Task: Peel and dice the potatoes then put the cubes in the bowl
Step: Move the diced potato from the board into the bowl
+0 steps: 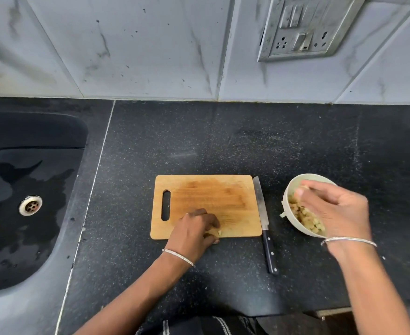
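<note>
A wooden cutting board (pixel 213 197) lies on the black counter. My left hand (pixel 194 229) rests at the board's near edge, fingers curled round a few pale potato cubes (pixel 217 232). A pale bowl (pixel 289 189) stands right of the board and holds several potato cubes (pixel 307 217). My right hand (pixel 336 206) hovers over the bowl with loose, blurred fingers; a pale piece shows at its fingertips. A small scrap (pixel 283 214) lies by the bowl's left side.
A black-handled knife (pixel 264 223) lies along the board's right edge, blade pointing away. A dark wet sink (pixel 30 204) sits at the left. Black counter (pixel 223 141) stretches behind the board up to the tiled wall with a switch panel (pixel 305 27).
</note>
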The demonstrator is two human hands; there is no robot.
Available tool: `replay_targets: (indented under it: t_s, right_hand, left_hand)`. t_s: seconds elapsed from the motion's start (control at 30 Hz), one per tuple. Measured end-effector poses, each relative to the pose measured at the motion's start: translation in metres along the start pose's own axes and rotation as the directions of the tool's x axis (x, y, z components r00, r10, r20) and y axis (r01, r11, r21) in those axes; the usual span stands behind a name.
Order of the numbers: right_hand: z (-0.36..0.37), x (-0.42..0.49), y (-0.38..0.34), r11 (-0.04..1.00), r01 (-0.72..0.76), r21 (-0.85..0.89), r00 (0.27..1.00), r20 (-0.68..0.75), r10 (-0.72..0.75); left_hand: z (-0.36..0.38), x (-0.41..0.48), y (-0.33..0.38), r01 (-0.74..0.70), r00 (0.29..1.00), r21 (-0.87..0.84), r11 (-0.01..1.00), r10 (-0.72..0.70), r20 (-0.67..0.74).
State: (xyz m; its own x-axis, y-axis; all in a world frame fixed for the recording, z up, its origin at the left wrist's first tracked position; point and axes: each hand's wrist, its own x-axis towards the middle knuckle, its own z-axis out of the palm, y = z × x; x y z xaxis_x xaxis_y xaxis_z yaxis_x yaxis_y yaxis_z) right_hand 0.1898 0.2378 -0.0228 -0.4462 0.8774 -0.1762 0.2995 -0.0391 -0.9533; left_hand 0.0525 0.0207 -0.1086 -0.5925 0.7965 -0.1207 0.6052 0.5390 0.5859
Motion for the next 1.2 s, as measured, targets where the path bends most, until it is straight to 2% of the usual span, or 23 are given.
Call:
replay_targets:
  t_s: [0.03,0.1,0.2,0.27,0.33,0.4,0.47,0.53,0.57,0.63,0.83,0.9,0.97,1.07,1.13,1.2]
  right_hand:
    - [-0.010,0.006,0.004,0.976,0.076,-0.203,0.994,-0.060,-0.090]
    - [-0.025,0.017,0.013,0.837,0.139,-0.530,0.982,-0.035,-0.186]
    - [-0.031,0.027,0.025,0.625,0.177,-0.760,0.981,0.086,-0.174]
    - [-0.031,0.028,0.029,0.547,0.154,-0.823,0.988,0.114,-0.108]
    - [-0.027,0.026,0.029,0.524,0.151,-0.838,0.984,0.078,-0.159]
    - [-0.019,0.017,0.022,0.525,0.223,-0.821,0.942,0.042,-0.334]
    - [-0.009,0.005,0.019,0.545,0.347,-0.763,0.904,0.118,-0.410]
    - [0.000,-0.007,0.027,0.532,0.395,-0.749,0.908,0.229,-0.352]
    - [0.002,-0.011,0.035,0.492,0.403,-0.772,0.905,0.256,-0.340]
    - [-0.002,-0.011,0.048,0.431,0.404,-0.806,0.892,0.245,-0.379]
    - [-0.032,-0.001,0.058,0.482,0.272,-0.833,0.929,0.097,-0.357]
    - [-0.037,0.003,0.055,0.531,0.287,-0.798,0.930,0.099,-0.353]
    - [-0.035,0.000,0.050,0.533,0.351,-0.770,0.900,0.120,-0.418]
    - [-0.011,-0.012,0.047,0.499,0.458,-0.736,0.844,0.183,-0.504]
    - [0.010,-0.013,0.056,0.468,0.452,-0.759,0.865,0.246,-0.436]
    - [0.028,-0.007,0.067,0.372,0.411,-0.832,0.891,0.281,-0.357]
  left_hand:
    - [0.002,0.000,0.001,-0.017,1.000,0.005,1.000,0.017,-0.003]
    - [0.005,0.001,0.003,-0.038,0.999,0.006,0.999,0.038,-0.004]
    - [0.007,0.005,0.004,-0.061,0.998,0.024,0.998,0.061,0.002]
    - [0.008,0.006,0.004,-0.066,0.998,0.028,0.997,0.066,0.005]
    - [0.009,0.006,0.003,-0.070,0.998,0.029,0.997,0.069,0.005]
    - [0.010,0.005,0.003,-0.070,0.998,0.013,0.997,0.070,0.002]
    - [0.011,0.005,0.001,-0.054,0.999,-0.030,0.998,0.053,-0.008]
    - [0.011,0.006,-0.002,-0.035,0.999,-0.062,0.997,0.034,-0.016]
    - [0.011,0.007,-0.003,-0.031,0.999,-0.069,0.997,0.030,-0.019]
    - [0.010,0.008,-0.005,-0.026,0.999,-0.085,0.996,0.023,-0.033]
    - [-0.003,0.012,-0.013,0.111,0.986,-0.235,0.966,-0.137,-0.098]
    - [-0.008,0.013,-0.015,0.147,0.977,-0.333,0.931,-0.189,-0.097]
    - [-0.011,0.014,-0.014,0.171,0.972,-0.445,0.879,-0.224,-0.071]
    - [-0.012,0.016,-0.012,0.182,0.969,-0.554,0.812,-0.245,-0.042]
    - [-0.012,0.017,-0.009,0.181,0.967,-0.599,0.780,-0.253,-0.038]
    - [-0.013,0.018,-0.006,0.170,0.966,-0.626,0.761,-0.255,-0.047]
